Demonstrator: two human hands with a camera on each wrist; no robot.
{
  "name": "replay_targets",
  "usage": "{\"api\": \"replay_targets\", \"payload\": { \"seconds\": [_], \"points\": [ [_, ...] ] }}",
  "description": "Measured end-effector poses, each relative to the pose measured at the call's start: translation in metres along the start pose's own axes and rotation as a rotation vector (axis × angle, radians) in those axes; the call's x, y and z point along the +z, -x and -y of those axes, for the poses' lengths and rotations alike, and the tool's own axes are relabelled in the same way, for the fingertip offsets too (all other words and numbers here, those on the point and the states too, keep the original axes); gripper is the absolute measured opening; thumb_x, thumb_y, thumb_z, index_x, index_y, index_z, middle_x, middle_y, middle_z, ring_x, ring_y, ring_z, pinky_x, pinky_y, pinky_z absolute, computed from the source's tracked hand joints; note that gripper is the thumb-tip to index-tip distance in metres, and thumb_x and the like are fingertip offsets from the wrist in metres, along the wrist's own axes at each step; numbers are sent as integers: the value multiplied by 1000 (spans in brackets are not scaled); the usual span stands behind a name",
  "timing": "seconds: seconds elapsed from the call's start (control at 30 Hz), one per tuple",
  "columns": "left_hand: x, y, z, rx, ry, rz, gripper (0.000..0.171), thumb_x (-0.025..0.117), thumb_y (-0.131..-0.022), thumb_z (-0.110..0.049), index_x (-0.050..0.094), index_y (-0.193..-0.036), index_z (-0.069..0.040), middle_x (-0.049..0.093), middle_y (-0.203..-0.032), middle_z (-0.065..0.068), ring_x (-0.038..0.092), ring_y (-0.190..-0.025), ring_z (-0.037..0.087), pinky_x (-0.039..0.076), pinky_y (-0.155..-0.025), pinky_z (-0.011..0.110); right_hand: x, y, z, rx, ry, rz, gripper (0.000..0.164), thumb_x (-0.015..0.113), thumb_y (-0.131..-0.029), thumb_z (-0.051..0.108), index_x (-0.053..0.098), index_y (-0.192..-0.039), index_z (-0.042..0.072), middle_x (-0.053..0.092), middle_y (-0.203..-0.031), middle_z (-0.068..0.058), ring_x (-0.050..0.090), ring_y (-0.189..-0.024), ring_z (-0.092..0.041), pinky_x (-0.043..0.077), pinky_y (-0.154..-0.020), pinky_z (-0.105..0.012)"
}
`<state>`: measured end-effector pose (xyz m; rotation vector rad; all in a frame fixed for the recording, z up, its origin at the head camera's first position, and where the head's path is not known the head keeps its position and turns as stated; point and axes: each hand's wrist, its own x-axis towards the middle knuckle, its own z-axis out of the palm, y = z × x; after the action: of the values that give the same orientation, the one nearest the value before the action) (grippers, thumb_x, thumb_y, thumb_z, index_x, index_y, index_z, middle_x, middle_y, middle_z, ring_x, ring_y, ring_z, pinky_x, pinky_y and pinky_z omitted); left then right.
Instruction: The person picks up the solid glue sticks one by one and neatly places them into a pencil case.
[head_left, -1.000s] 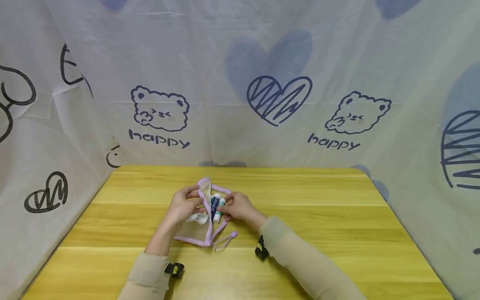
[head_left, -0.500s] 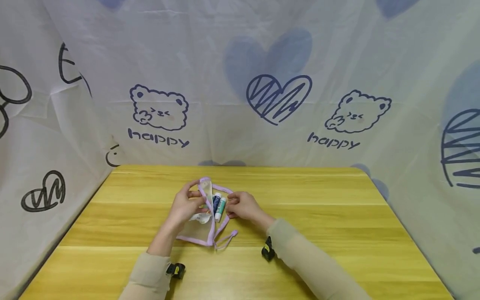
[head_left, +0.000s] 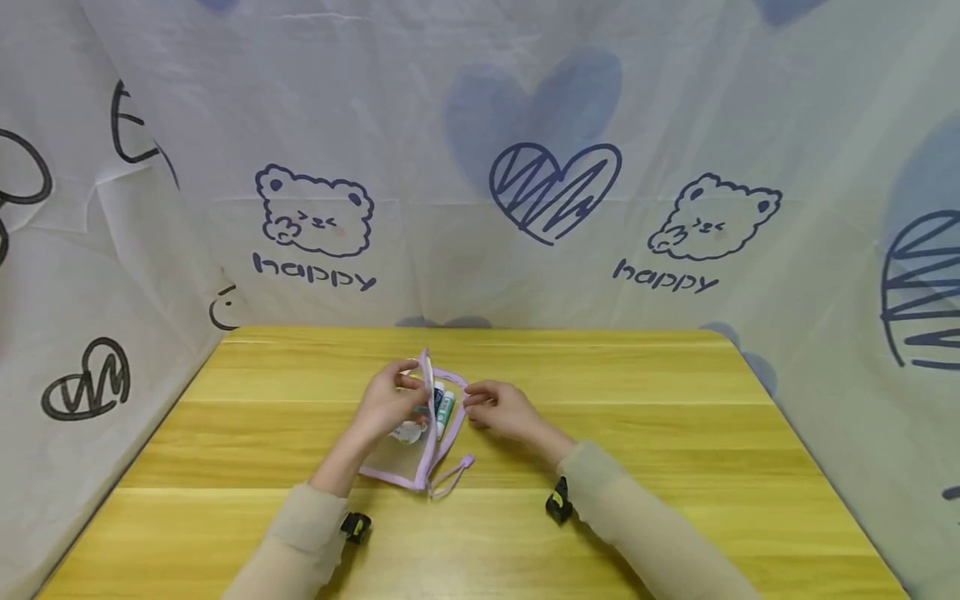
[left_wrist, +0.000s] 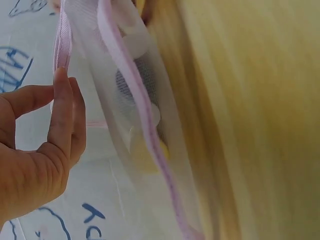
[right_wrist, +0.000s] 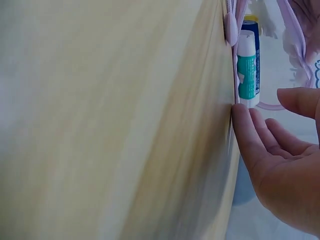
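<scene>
A see-through mesh pouch with lilac edging [head_left: 426, 467] lies on the table, its upper side lifted. My left hand [head_left: 390, 402] pinches the pouch's lilac edge between thumb and fingers, also plain in the left wrist view. Inside the pouch lie a green tube with white ends [right_wrist: 246, 72] and a dark blue tube [right_wrist: 257, 57], side by side. A white item [head_left: 409, 431] shows through the mesh, its kind unclear. At the pouch's right edge is my right hand [head_left: 513, 412], thumb apart from the fingers and holding nothing. Its fingertips [right_wrist: 240, 111] touch or nearly touch that edge.
A lilac zipper pull [head_left: 467, 461] sticks out from the pouch's near corner. The wood-grain table [head_left: 637, 467] runs back to a pale printed cloth [head_left: 442, 250], which also hangs at both sides.
My right hand has let go of the green tube inside the pouch and drawn back rightward. My left hand has swung the lifted lilac edge to the right, covering more of the tubes.
</scene>
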<state>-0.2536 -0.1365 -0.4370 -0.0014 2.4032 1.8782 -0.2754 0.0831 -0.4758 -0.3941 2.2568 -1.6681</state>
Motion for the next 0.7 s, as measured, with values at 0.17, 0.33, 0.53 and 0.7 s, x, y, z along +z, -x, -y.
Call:
{"api": "replay_targets", "payload": {
  "seconds": [0.17, 0.33, 0.53, 0.7],
  "points": [
    [9, -5, 1, 35, -169, 22, 55, 69, -93, -1, 51, -145, 6, 69, -105, 18, 67, -66, 18, 66, -57, 30, -5, 2, -3, -62, 55, -52, 38, 64, -97, 0, 62, -133, -8, 70, -123, -23, 70, -101, -28, 67, -82, -32],
    [17, -7, 2, 62, -275, 60, 53, 71, -93, -2, 54, -143, 5, 70, -98, 12, 63, -58, 16, 61, -51, 26, -8, 1, -1, -93, 76, -103, 39, 65, -98, 2, 61, -136, -6, 67, -131, -20, 69, -106, -29, 66, -81, -32],
    [21, -7, 0, 157, -386, 76, 55, 74, -91, -2, 53, -140, 11, 67, -96, 11, 66, -73, 19, 63, -61, 28, -9, 0, 3, -108, 115, -132, 40, 66, -101, 9, 61, -140, 0, 64, -138, -15, 64, -119, -33, 64, -95, -41],
    [17, -5, 3, 265, -550, 66, 52, 77, -90, -5, 58, -136, 10, 66, -110, 18, 68, -98, 30, 65, -83, 39, -10, -1, 5, -177, 229, -142, 41, 65, -101, 9, 61, -141, 3, 60, -143, -16, 60, -126, -39, 58, -106, -51]
  ]
}}
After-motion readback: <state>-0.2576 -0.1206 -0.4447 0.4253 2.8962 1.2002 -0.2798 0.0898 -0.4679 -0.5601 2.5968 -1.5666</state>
